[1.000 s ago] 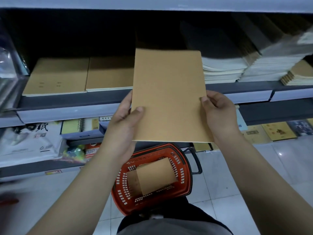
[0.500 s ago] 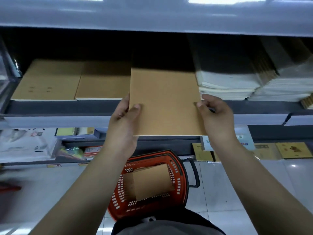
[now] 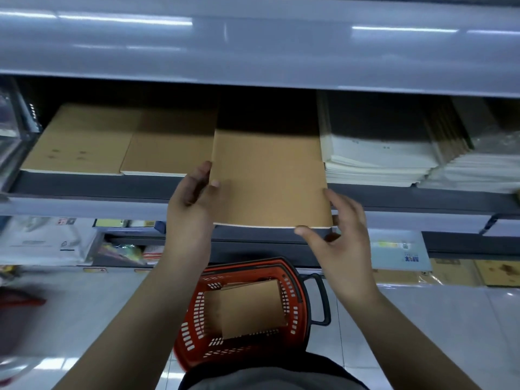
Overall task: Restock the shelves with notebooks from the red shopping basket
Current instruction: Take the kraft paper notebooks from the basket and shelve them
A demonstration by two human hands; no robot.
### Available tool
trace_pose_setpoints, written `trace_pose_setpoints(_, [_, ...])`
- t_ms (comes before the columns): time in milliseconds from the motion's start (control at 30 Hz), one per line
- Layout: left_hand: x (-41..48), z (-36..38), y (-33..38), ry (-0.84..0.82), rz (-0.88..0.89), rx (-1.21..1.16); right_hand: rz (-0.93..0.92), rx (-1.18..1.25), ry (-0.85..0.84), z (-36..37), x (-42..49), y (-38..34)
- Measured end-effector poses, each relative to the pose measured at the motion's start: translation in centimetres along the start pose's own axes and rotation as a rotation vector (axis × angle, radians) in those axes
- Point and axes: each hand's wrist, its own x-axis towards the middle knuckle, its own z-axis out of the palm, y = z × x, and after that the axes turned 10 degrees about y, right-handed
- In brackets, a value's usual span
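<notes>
Stationery aisle in a shop, grey metal shelving running across the whole frame with a glossy tiled floor [image 3: 70, 319] underneath. On the middle shelf [image 3: 92, 187], a kraft-brown notebook [image 3: 267, 178] lies flat in the centre gap, its far half pushed into the dark of the shelf and its near edge sticking out past the shelf lip. The left hand [image 3: 191, 204] grips the notebook's left edge, thumb on top of the cover. The right hand [image 3: 340, 235] is at the near right corner with fingers spread loose, thumb tip touching the front edge, so it's more steadying than clamping. Just left of that notebook, two low stacks of the same brown notebooks [image 3: 118, 144] sit side by side on the shelf. To the right, taller piles of pale notebooks [image 3: 377, 161] lean against each other, some wrapped in plastic. Down at the bottom centre, the red shopping basket [image 3: 295, 299] sits on the floor between the forearms, black handle on its right side, with more brown notebooks [image 3: 250, 308] inside it. Lower shelves in the left and right of the frame hold assorted packets, too blurry to make out.
</notes>
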Motion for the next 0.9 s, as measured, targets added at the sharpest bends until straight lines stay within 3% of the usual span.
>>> trace_pose_setpoints(133, [-0.1, -0.3, -0.8, -0.045, 0.141, 0.195, 0.05, 0.038, 0.158, 0.7, 0.5, -0.2])
trace_pose_setpoints(333, [0.0, 0.2, -1.0, -0.035, 0.296, 0.353, 0.04, 0.018, 0.26, 1.9, 1.6, -0.3])
trace_pose_setpoints(600, [1.4, 0.7, -1.1, -0.101, 0.358, 0.524, -0.027, -0.016, 0.33, 3.2, 3.1, 0.1])
trace_pose_setpoints(900, [3.7, 1.8, -1.3, -0.103, 0.427, 0.556, -0.017, -0.001, 0.401, 4.4, 5.2, 0.5])
